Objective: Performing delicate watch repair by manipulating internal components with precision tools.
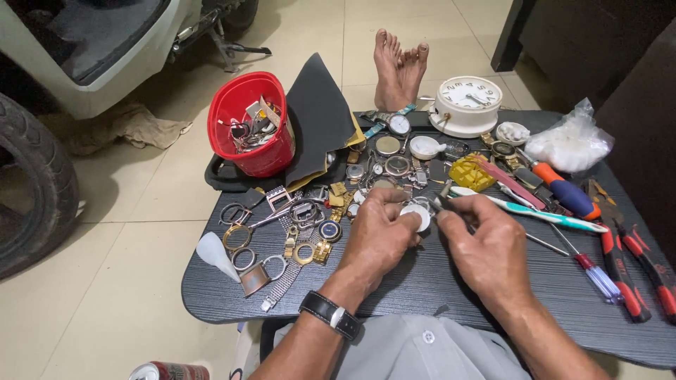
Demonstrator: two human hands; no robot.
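Observation:
My left hand [377, 236], with a black watch on its wrist, pinches a small round white watch case [417, 214] over the dark grey table [436, 281]. My right hand [486, 246] is closed around a thin metal tool [442, 200] whose tip touches the case's right edge. Both hands meet at the table's middle. Loose watch bands, bezels and metal cases [296, 239] lie just left of my left hand.
A red bucket of parts [250, 123] and black sheet [320, 119] stand at back left. White clock [466, 104], yellow holder [470, 172], toothbrush [542, 213], screwdrivers [567, 193], red pliers [637, 271] and plastic bag [570, 144] fill the right. Bare feet [399, 67], a tyre [32, 186], a can [169, 371].

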